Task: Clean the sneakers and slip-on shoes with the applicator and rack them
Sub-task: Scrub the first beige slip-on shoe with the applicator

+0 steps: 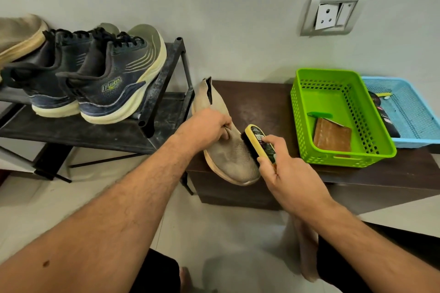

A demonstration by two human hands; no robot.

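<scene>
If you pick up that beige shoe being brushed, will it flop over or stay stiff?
The beige slip-on shoe would probably flop a little: its upper looks like soft knit, and the heel end looks creased where the left hand grips it. The thick sole likely keeps the bottom fairly firm. It seems light, since one hand steadies it.

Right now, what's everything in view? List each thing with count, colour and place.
slip-on shoe: 1, beige, on the dark bench, held by the left hand
second slip-on: 1, beige, top of rack, far left
sneakers: 2, navy with cream soles, on the rack
shoe rack: 1, black, left of the bench
applicator: 1, yellow, bristles against the held shoe
bench: 1, dark brown
green basket: 1, on the bench, brown block inside
blue basket: 1, behind the green one
wall socket: 1, grey
left hand: grips shoe opening
right hand: holds applicator
</scene>
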